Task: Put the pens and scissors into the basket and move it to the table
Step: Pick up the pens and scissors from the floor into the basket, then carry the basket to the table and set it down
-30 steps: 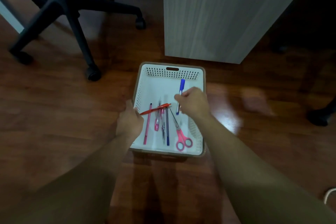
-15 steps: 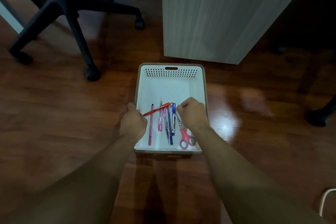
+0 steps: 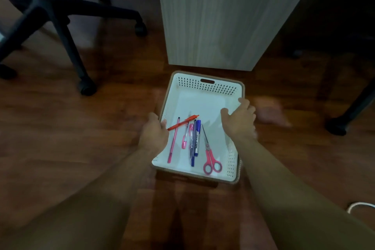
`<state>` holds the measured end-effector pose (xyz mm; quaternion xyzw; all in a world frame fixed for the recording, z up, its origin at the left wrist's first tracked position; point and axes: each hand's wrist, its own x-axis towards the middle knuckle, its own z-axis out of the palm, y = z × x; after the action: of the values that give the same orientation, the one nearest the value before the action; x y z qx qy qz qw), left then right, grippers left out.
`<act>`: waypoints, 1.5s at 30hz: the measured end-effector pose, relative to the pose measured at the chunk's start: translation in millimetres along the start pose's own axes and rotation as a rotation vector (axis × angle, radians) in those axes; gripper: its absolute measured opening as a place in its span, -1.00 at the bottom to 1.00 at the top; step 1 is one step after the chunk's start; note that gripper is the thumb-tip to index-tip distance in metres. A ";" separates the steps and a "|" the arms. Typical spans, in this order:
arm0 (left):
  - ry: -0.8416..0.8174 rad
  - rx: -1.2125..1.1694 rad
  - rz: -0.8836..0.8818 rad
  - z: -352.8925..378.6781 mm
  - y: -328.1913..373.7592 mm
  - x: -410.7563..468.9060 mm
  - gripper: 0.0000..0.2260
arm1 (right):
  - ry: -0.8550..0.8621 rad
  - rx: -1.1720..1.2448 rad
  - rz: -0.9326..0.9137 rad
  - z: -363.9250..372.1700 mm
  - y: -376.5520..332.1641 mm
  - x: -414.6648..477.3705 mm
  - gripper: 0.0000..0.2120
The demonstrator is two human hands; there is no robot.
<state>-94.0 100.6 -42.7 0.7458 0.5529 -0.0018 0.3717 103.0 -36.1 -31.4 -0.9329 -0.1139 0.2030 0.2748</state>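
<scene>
A white perforated basket point(image 3: 207, 87) with a brown rim sits on the wooden floor. Inside lie several pens: a pink one point(image 3: 173, 141), an orange one point(image 3: 183, 122) lying across it, a short pink one point(image 3: 186, 137) and a blue one point(image 3: 197, 138). Pink-handled scissors point(image 3: 211, 159) lie at the right of the pens. My left hand point(image 3: 155, 132) grips the basket's left rim. Over the right rim, my right hand point(image 3: 239, 118) has its fingers spread and holds nothing.
A grey wood-grain panel point(image 3: 219, 16) stands just beyond the basket. A black office chair base point(image 3: 60, 12) with castors is at the upper left. Another dark chair leg point(image 3: 345, 115) is at the right. A white cable point(image 3: 359, 206) lies at the lower right.
My right hand has let go of the blue pen, which now lies among the other pens, and has moved right to the basket's right rim with its fingers apart. The left hand stays on the left rim.
</scene>
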 end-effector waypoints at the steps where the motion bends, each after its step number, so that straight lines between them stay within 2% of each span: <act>1: -0.009 -0.009 0.005 1.4 3.4 0.2 -0.82 | -0.018 0.060 -0.004 -1.7 6.4 -1.0 -0.42; 4: -0.014 -0.015 0.015 7.0 10.1 3.8 -0.83 | 0.024 0.189 -0.075 -3.6 26.6 -2.1 -0.50; 7: -0.009 -0.024 -0.008 10.0 11.9 9.2 -0.81 | 0.013 0.263 -0.089 -5.3 35.1 -0.6 -0.43; 10: -0.012 -0.045 0.010 13.2 11.8 12.4 -0.76 | -0.057 0.265 0.004 -6.3 42.5 8.0 -0.34; 15: -0.022 -0.092 0.055 14.7 12.2 11.9 -0.70 | -0.212 0.447 0.213 -5.6 46.2 27.9 -0.64; 18: -0.037 -0.162 0.087 12.1 14.4 16.7 -0.59 | -0.254 0.497 0.243 -7.4 40.5 33.9 -0.64; 26: -0.124 -0.268 -0.015 3.8 7.4 6.3 -0.60 | -0.280 0.495 0.282 -10.6 35.4 27.4 -0.58; 27: -0.168 -0.251 -0.059 -43.5 22.3 -1.5 -0.60 | -0.279 0.498 0.324 -30.1 3.5 11.3 -0.58; 28: -0.194 -0.249 -0.097 -55.7 26.2 -8.3 -0.60 | -0.276 0.487 0.359 -37.0 -4.8 0.3 -0.59; 34: -0.199 -0.248 -0.084 -65.1 19.4 -18.7 -0.64 | -0.292 0.476 0.328 -45.5 -14.2 -17.5 -0.65; 37: -0.176 -0.264 -0.082 -98.0 29.0 -29.5 -0.64 | -0.296 0.490 0.331 -61.2 -34.6 -34.7 -0.66; 41: -0.200 -0.271 -0.070 -172.8 70.7 -78.4 -0.67 | -0.271 0.552 0.349 -125.9 -70.9 -75.2 -0.68; 45: -0.213 -0.268 -0.026 -256.3 138.3 -127.9 -0.67 | -0.284 0.615 0.376 -220.9 -136.2 -121.7 -0.67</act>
<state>-134.1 122.4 272.1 0.6779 0.5151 -0.0117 0.5244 78.2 -66.5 252.6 -0.7741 0.0886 0.4017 0.4813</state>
